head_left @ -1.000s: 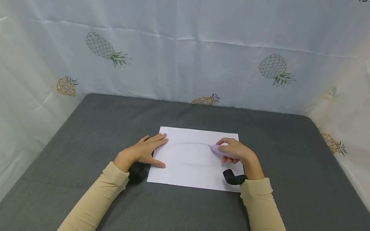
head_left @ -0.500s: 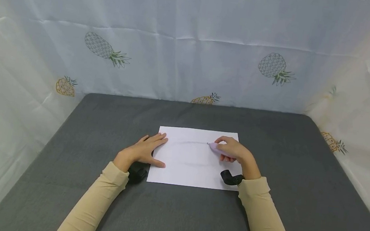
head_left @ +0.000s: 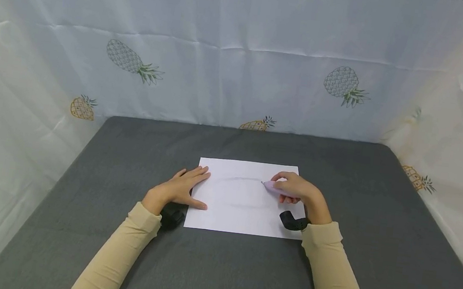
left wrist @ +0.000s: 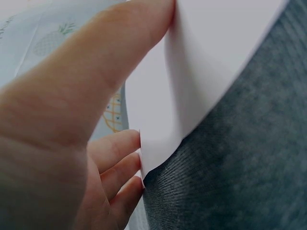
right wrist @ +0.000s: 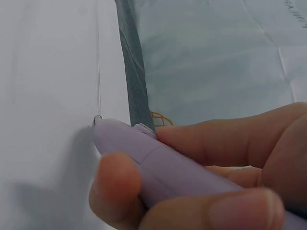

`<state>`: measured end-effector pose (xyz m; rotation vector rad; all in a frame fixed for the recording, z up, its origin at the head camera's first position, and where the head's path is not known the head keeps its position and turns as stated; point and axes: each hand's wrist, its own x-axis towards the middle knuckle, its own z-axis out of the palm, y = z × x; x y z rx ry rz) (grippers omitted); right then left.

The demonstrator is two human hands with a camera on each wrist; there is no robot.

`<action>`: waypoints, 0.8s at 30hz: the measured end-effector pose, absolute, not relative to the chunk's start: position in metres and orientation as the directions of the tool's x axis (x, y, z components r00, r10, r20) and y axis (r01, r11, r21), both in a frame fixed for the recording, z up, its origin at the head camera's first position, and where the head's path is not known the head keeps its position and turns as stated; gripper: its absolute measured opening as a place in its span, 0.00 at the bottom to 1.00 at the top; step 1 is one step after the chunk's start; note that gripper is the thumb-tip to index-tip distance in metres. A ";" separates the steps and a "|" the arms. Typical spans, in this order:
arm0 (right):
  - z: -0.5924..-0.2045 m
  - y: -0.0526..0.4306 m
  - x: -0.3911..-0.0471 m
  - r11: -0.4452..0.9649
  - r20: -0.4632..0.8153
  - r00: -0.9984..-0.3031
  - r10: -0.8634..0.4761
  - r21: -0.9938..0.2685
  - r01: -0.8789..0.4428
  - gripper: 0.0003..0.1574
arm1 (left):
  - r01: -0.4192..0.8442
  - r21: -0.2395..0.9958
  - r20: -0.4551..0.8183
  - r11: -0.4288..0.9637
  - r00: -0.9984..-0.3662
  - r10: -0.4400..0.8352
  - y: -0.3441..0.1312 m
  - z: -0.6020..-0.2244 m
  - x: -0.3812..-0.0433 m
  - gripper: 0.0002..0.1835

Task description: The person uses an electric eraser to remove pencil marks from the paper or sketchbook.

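The right hand (head_left: 295,187) gripped the purple tool (right wrist: 165,167), its tip now slightly further right on the paper (head_left: 227,218) than half a second earlier, at a thin line's (right wrist: 99,72) end, so the stroke seemed unfinished. The left hand (head_left: 183,189), fingers spread, steadied the paper's left edge on the bench (head_left: 217,271).

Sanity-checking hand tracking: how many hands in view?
2. The left hand is spread at the left edge of the paper; the right hand grips a purple tool over the paper's right side. Neither is hidden, though some right-hand fingers partly are.
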<state>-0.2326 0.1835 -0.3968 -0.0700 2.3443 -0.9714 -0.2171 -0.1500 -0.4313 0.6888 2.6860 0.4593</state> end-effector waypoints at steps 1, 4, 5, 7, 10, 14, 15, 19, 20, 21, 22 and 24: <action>-0.397 0.182 -0.233 0.723 -0.497 -0.828 -0.261 -0.669 0.174 0.23 | 0.402 0.383 -0.233 0.831 -0.829 0.509 -0.150 -0.431 -0.217 0.54; -0.400 0.179 -0.233 0.698 -0.472 -0.845 -0.251 -0.694 0.180 0.23 | 0.396 0.387 -0.239 0.833 -0.829 0.506 -0.150 -0.430 -0.217 0.54; -0.400 0.177 -0.233 0.690 -0.468 -0.849 -0.246 -0.700 0.186 0.23 | 0.396 0.387 -0.240 0.833 -0.829 0.506 -0.150 -0.430 -0.217 0.54; -0.401 0.176 -0.233 0.683 -0.464 -0.853 -0.240 -0.705 0.191 0.23 | 0.395 0.389 -0.242 0.833 -0.828 0.505 -0.150 -0.431 -0.217 0.54; -0.401 0.176 -0.233 0.693 -0.472 -0.849 -0.238 -0.695 0.192 0.23 | 0.397 0.391 -0.237 0.830 -0.828 0.508 -0.150 -0.432 -0.217 0.54; -0.399 0.179 -0.233 0.722 -0.490 -0.835 -0.251 -0.669 0.176 0.22 | 0.401 0.392 -0.230 0.828 -0.829 0.511 -0.150 -0.433 -0.217 0.54; -0.399 0.180 -0.233 0.729 -0.495 -0.831 -0.253 -0.663 0.173 0.22 | 0.403 0.391 -0.228 0.827 -0.829 0.511 -0.150 -0.433 -0.217 0.54; -0.397 0.182 -0.233 0.742 -0.496 -0.828 -0.262 -0.652 0.156 0.22 | 0.403 0.393 -0.227 0.827 -0.829 0.512 -0.150 -0.431 -0.216 0.53; -0.397 0.182 -0.233 0.739 -0.492 -0.831 -0.261 -0.656 0.156 0.22 | 0.403 0.392 -0.227 0.827 -0.829 0.512 -0.150 -0.431 -0.216 0.53; -0.398 0.181 -0.232 0.732 -0.489 -0.833 -0.257 -0.661 0.162 0.22 | 0.401 0.392 -0.229 0.828 -0.829 0.510 -0.150 -0.430 -0.215 0.53; -0.398 0.180 -0.232 0.723 -0.483 -0.837 -0.257 -0.671 0.166 0.22 | 0.400 0.392 -0.231 0.829 -0.829 0.509 -0.150 -0.430 -0.215 0.53; -0.400 0.178 -0.232 0.705 -0.473 -0.845 -0.251 -0.687 0.175 0.22 | 0.398 0.389 -0.235 0.831 -0.829 0.507 -0.150 -0.430 -0.215 0.53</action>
